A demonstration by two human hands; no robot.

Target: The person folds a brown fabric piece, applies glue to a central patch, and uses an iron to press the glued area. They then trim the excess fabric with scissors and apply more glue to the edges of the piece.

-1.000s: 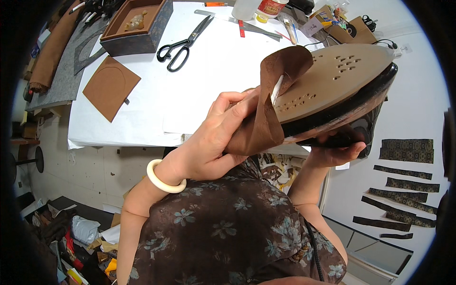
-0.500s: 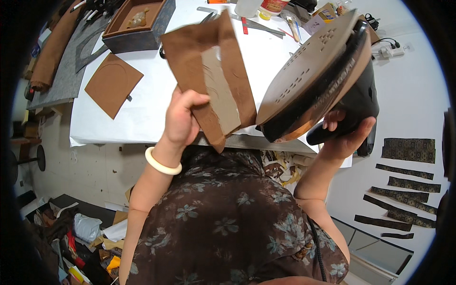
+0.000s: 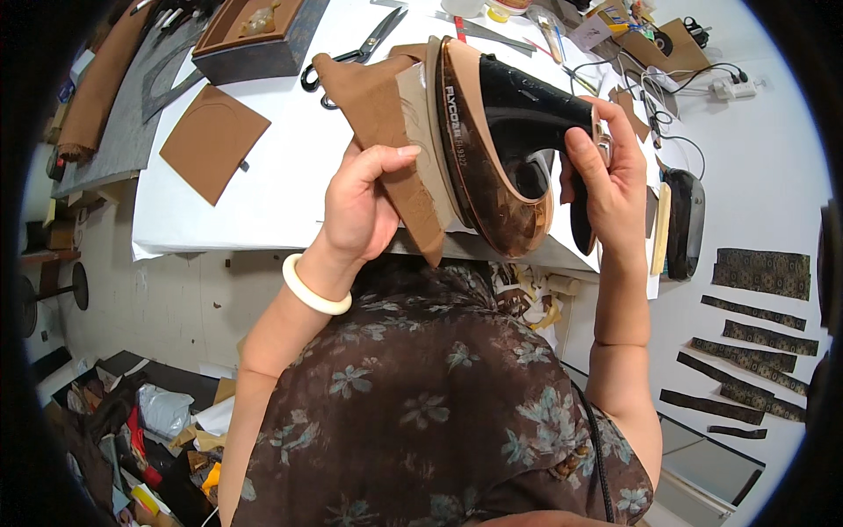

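Note:
My left hand [image 3: 362, 198] grips the near left edge of a brown piece of fabric [image 3: 373, 101], its thumb lying over a stiff beige panel [image 3: 420, 110] in the middle. In my right hand [image 3: 615, 176] is a black and copper clothes iron [image 3: 500, 145], held by its handle and tipped on its side. The iron's soleplate faces left, up against the fabric and panel, and hides their right part. Whether the plate presses firmly I cannot tell. Black-handled scissors [image 3: 373, 44] lie on the table just beyond the fabric.
A brown square piece [image 3: 215, 140] lies on the white-covered table [image 3: 290, 184] at left. Behind it stands an open box [image 3: 255, 61]. Rulers [image 3: 492, 35] and brushes lie at the back. Cables [image 3: 659, 97] run at the right, near the iron's dark stand [image 3: 685, 224].
The iron has swung left and turned, so its soleplate now meets the fabric. My left hand has shifted slightly right with the fabric. The scissors have come into view.

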